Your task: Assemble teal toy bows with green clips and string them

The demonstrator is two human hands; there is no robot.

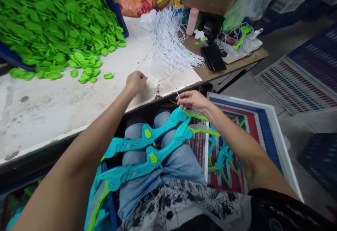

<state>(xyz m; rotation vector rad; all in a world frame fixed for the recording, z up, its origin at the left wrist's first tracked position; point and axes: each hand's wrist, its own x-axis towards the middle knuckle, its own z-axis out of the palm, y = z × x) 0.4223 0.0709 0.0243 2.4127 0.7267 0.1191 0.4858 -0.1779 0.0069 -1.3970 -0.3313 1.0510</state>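
Note:
Two turquoise plastic toy bows lie across my lap, each with a green hexagonal piece at its middle. My right hand [191,100] pinches a white string [177,93] just above the right end of the farther toy bow [168,125]. Nearer my body is the other toy bow [139,167], which neither hand touches. Over the table's front part, my left hand [136,83] is closed; a thin line runs up from it, but what its fingers hold is hidden. A bundle of white strings [168,38] spreads over the table beyond both hands.
Bright green flat pieces [60,24] fill a blue bin and spill onto the white tabletop [39,108]. A black phone-like object [213,58] and a pink bottle [192,21] stand right of the strings. More bows lie in a white-rimmed crate [275,132] at my right.

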